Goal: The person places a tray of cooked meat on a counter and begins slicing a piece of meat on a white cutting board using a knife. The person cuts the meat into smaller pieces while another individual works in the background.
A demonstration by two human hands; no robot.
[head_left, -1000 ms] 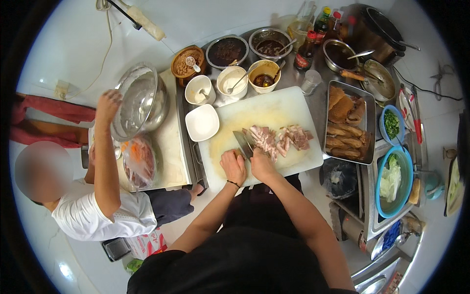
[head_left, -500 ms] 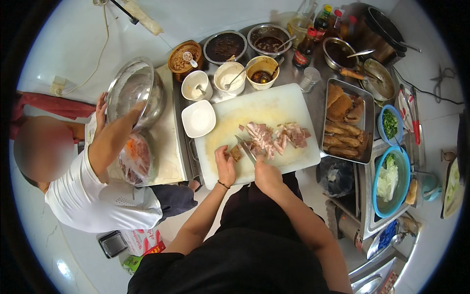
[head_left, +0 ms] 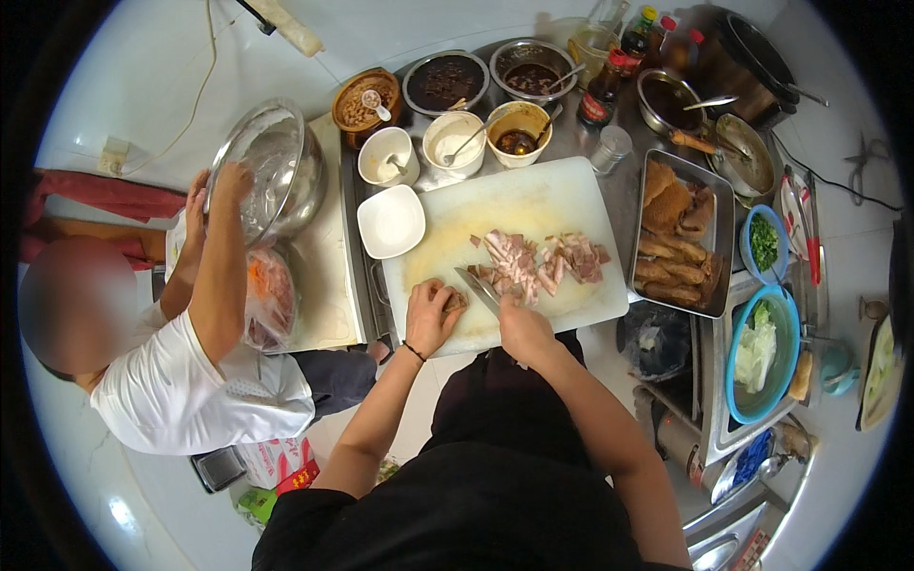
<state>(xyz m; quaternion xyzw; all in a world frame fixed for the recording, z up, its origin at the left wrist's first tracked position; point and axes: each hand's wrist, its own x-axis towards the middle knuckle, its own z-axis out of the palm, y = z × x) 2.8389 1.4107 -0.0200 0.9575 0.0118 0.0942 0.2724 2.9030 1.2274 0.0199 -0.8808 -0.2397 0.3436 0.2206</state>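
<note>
On the white cutting board point(head_left: 562, 190) lies a pile of chopped pink and pale meat point(head_left: 519, 262). My right hand point(head_left: 526, 331) is closed round the handle of a knife point(head_left: 479, 288), whose blade points to the far left beside the pile. To its left, my left hand point(head_left: 430, 316) has its fingers curled over a small brown piece of meat point(head_left: 456, 301) on the board. The fingers partly hide that piece. A gap shows between it and the blade. A square white bowl point(head_left: 391, 222) overlaps the board's left corner.
Sauce bowls, tubs and bottles point(head_left: 601, 90) line the back. A metal tray point(head_left: 730, 214) of braised meat stands right of the board, with a blue basin point(head_left: 786, 328) of lettuce beyond. At left, a co-worker point(head_left: 205, 390) reaches into a large steel bowl point(head_left: 303, 181).
My left hand has turned and closed further over the brown piece, now covering more of it. The knife shifts slightly and stays by the pile. The co-worker's hand has moved inside the steel bowl.
</note>
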